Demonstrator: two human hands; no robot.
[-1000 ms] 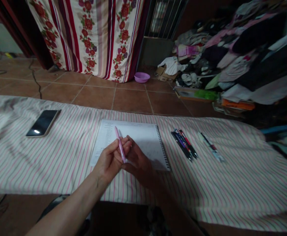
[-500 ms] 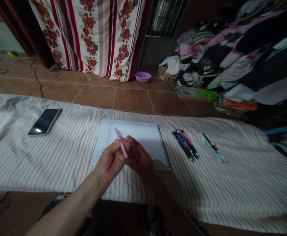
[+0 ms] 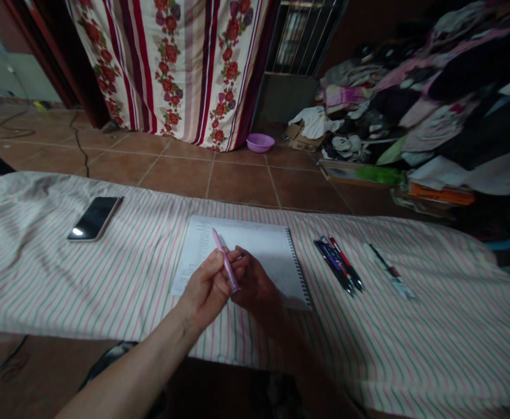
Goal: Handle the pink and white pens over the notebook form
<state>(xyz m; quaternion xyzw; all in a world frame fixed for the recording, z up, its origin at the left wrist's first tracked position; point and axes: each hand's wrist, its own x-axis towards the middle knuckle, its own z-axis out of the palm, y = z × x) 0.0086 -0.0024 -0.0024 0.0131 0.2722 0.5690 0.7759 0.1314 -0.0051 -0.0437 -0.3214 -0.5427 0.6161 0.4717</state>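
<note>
Held slanting in my left hand point(image 3: 206, 285) is a pink pen point(image 3: 225, 259), pinched between thumb and fingers, its slim end pointing up and away. My right hand point(image 3: 257, 285) meets the left fingertips beside the pen's lower end. Its fingers are curled, and shadow hides whatever may be between them. Both hands are above an open spiral notebook point(image 3: 261, 233), which has printed text down its left side and a wire binding on the right. To the right of the notebook lie several pens point(image 3: 337, 265) in a bunch.
A separate pen point(image 3: 389, 270) lies further right on the striped cloth point(image 3: 141, 279). At the left rests a phone point(image 3: 95, 218). Beyond the cloth-covered surface are a tiled floor, a purple basin point(image 3: 260, 142), a floral curtain point(image 3: 171, 70) and a heap of clothes point(image 3: 394, 99).
The whole view has shifted slightly, so everything appears a little lower and further right. Both hands keep nearly the same pose, with the pink pen still in the left.
</note>
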